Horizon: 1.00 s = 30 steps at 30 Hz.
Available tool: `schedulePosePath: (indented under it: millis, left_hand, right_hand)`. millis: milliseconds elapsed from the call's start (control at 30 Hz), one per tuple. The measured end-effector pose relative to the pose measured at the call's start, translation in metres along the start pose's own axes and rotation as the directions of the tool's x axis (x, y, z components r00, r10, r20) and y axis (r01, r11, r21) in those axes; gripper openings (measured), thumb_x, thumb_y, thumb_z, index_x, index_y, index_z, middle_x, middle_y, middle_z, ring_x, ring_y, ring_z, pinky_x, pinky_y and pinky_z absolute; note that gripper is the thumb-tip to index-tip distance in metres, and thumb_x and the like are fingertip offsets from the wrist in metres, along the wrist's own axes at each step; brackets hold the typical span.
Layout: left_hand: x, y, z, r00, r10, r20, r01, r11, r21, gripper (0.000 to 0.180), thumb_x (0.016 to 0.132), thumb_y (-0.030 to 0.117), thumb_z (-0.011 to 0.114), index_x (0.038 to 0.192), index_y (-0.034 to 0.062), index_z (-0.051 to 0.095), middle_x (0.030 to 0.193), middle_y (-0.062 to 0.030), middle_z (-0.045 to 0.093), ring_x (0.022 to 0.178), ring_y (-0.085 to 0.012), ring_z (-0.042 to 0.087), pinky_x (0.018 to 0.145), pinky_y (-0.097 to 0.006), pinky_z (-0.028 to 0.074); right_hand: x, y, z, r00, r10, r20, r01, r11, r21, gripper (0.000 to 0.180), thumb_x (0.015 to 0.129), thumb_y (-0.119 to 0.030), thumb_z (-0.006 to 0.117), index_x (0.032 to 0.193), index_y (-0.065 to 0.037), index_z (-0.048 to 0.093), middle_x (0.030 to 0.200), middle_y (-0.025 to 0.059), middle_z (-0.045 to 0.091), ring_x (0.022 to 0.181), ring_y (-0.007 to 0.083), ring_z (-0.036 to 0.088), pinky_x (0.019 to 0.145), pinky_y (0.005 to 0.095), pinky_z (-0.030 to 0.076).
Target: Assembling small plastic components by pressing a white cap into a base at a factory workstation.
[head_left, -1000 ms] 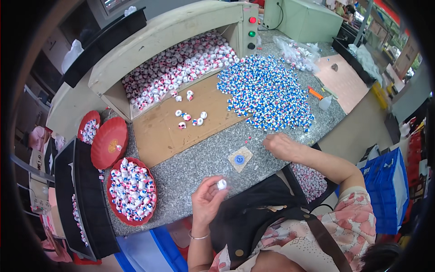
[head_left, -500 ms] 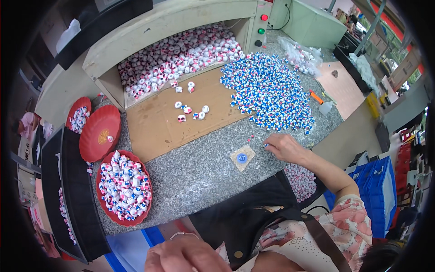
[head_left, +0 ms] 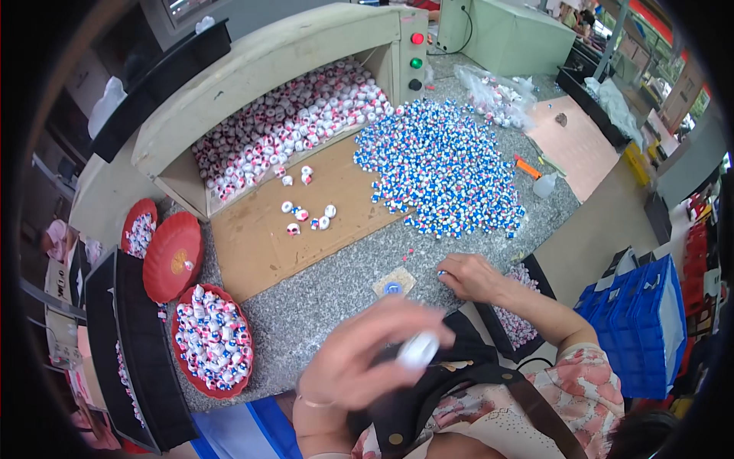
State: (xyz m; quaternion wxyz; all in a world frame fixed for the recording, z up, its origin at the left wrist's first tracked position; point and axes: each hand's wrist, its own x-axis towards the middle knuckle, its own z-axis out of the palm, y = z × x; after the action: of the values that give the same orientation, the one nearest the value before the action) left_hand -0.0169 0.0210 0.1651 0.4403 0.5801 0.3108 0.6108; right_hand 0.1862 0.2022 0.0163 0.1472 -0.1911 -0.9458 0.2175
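My left hand (head_left: 359, 356) is raised over the near edge of the granite table, smeared by motion, its fingers curled round a small white rounded plastic piece (head_left: 418, 350). To its right, my right hand (head_left: 472, 277) rests at the table surface, thumb and fingers pinched on a small blue-and-white piece (head_left: 441, 273) that mostly hides behind the fingertips. Between the hands lies a pale square pad (head_left: 399, 274), bearing a round blue fixture (head_left: 393, 288) partly covered by my left hand.
Blue-and-white pieces (head_left: 443, 164) form a big pile at the back. White-and-pink pieces (head_left: 298, 115) fill the machine's opening (head_left: 275, 46); several lie on the cardboard (head_left: 260, 245). Left stand a filled red bowl (head_left: 218, 394) and a red plate (head_left: 164, 260). Blue crates (head_left: 634, 321) stand right.
My left hand has swung up and right from the lower edge to beside the pad, with the white piece now showing. My right hand stays near its place, still pinching. The view has shifted slightly.
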Motion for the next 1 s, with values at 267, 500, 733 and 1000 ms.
schedulePosePath:
  millis: [267, 500, 733, 1000]
  left_hand:
    - [0.104, -0.045, 0.088, 0.825, 0.001, 0.565, -0.081, 0.99, 0.118, 0.072, 0.087, 0.013, 0.06, 0.149, 0.0068, 0.023, 0.097, -0.0119, 0.061, 0.084, -0.0226, 0.06, 0.079, -0.035, 0.047]
    - [0.091, -0.065, 0.075, 0.864, 0.045, 0.502, -0.145, 0.976, 0.163, 0.059, 0.09, 0.012, 0.06, 0.143, 0.0046, 0.036, 0.107, -0.0118, 0.061, 0.102, -0.0233, 0.06, 0.088, -0.035, 0.048]
    - [-0.075, -0.079, -0.008, 0.753, -0.524, -0.398, 0.485, 0.851, -0.202, 0.032, 0.084, -0.005, 0.065, 0.115, -0.0027, 0.059, 0.11, -0.0097, 0.063, 0.097, -0.0161, 0.063, 0.086, -0.027, 0.052]
    - [-0.133, -0.1, 0.007, 0.573, -0.421, -0.703, 0.24, 0.906, -0.348, 0.032, 0.082, -0.005, 0.066, 0.113, -0.0017, 0.06, 0.105, -0.0113, 0.064, 0.085, -0.0169, 0.064, 0.077, -0.028, 0.053]
  right_hand:
    - [0.0, -0.006, 0.009, 0.992, 0.014, -0.127, 0.017, 0.972, 0.236, 0.016, 0.08, -0.006, 0.067, 0.094, -0.001, 0.06, 0.081, 0.0151, 0.06, 0.071, 0.0331, 0.06, 0.061, 0.042, 0.047]
    - [-0.007, -0.003, -0.005, 0.992, -0.034, -0.12, 0.063, 0.966, 0.252, 0.017, 0.08, -0.005, 0.068, 0.095, -0.002, 0.061, 0.082, 0.0139, 0.06, 0.074, 0.032, 0.061, 0.061, 0.0392, 0.047]
    - [-0.006, 0.007, -0.021, 0.99, -0.134, -0.036, 0.138, 0.979, 0.151, 0.02, 0.079, -0.001, 0.064, 0.098, 0.0, 0.061, 0.083, 0.0149, 0.058, 0.076, 0.0343, 0.061, 0.065, 0.042, 0.051]
    - [0.016, 0.0, -0.026, 0.971, -0.149, 0.187, 0.175, 0.976, -0.129, 0.012, 0.07, 0.003, 0.055, 0.081, -0.001, 0.053, 0.08, 0.0163, 0.056, 0.078, 0.034, 0.062, 0.066, 0.0431, 0.051]
